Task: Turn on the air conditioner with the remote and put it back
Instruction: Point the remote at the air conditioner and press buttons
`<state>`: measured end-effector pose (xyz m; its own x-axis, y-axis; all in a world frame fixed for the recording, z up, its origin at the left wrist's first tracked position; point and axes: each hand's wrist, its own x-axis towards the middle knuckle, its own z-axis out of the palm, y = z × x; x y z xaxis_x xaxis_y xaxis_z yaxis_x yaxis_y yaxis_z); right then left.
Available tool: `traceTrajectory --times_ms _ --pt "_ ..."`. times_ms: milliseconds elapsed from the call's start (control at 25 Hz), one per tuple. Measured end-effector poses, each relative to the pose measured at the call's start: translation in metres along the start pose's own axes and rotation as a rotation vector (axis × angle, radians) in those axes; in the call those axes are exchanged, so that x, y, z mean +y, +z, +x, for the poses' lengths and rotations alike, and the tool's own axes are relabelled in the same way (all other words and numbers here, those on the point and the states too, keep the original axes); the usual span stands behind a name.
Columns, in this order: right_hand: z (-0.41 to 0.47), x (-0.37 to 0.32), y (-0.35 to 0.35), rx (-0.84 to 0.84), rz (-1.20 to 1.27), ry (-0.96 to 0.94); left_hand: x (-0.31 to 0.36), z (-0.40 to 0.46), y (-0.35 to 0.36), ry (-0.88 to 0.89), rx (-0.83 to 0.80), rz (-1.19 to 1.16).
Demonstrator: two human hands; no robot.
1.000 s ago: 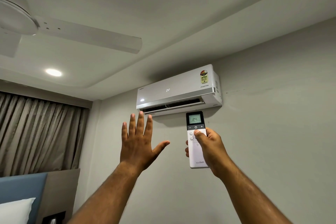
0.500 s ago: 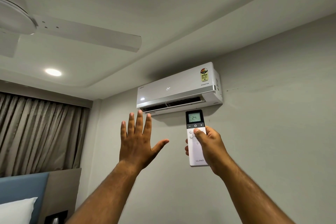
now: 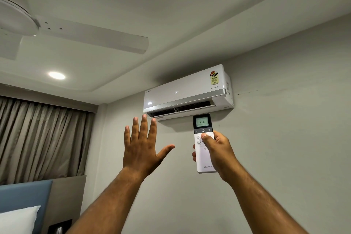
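Note:
A white air conditioner [image 3: 187, 91] hangs high on the grey wall, its front lit with "24" and its bottom flap swung open. Just under it my right hand [image 3: 218, 153] holds a white remote [image 3: 203, 161] upright, pointed at the unit. The remote's screen reads 24, and my thumb rests on the buttons just below the power key. My left hand [image 3: 141, 146] is raised beside it, palm toward the unit, fingers spread, holding nothing.
A white ceiling fan [image 3: 62, 36] hangs at the upper left, its blades still. A round ceiling light [image 3: 56, 75] glows beside it. Brown curtains [image 3: 41, 138] cover the left wall. A blue headboard [image 3: 24, 195] and a white pillow [image 3: 18, 220] sit at the bottom left.
Both hands keep their pose. The air conditioner's flap has swung open a little wider. My view has tilted slightly.

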<state>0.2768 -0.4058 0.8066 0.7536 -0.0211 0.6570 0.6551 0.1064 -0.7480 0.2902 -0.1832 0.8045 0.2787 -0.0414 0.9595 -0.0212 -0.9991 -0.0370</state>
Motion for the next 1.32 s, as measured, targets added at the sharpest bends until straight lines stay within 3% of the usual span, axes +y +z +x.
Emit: traceTrajectory --times_ms 1320 --pt "-0.005 -0.012 0.003 -0.020 -0.002 -0.017 -0.002 0.002 -0.014 -0.019 0.015 0.020"
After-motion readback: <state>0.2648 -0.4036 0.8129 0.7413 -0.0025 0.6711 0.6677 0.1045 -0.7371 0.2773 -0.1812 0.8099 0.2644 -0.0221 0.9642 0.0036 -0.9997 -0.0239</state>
